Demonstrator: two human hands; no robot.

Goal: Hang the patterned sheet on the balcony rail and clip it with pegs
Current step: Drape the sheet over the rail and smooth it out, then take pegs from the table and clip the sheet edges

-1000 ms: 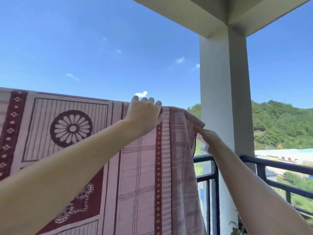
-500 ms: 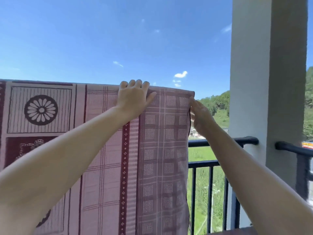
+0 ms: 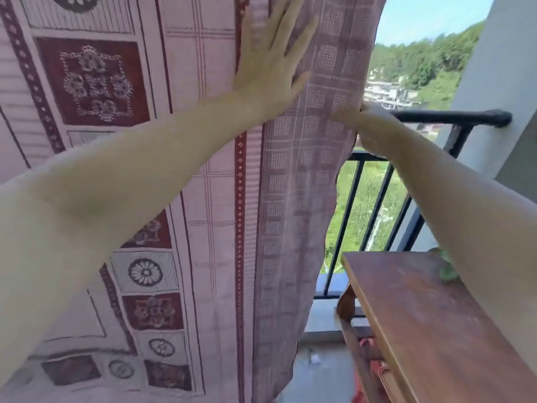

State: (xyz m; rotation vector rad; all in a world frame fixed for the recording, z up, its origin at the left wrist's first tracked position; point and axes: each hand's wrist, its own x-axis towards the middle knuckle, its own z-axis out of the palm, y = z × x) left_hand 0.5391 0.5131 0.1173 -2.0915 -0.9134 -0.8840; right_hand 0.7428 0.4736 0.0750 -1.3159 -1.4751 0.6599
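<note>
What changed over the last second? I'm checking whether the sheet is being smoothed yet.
The left hand left the sheet's top edge and came down, now pressing flat with spread fingers on the patterned sheet. The right hand slid down the side edge to rail height, still gripping it. The sheet stays hung; no pegs visible.

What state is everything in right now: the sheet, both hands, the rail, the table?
sheet: hanging, spread, right edge curved inward; no pegs visible
left hand: fingers straight, flat against the sheet
right hand: grips the sheet's right edge; fingers hidden behind cloth
rail: partly covered by the sheet, bare to the right
table: wooden top, beside the sheet
</note>
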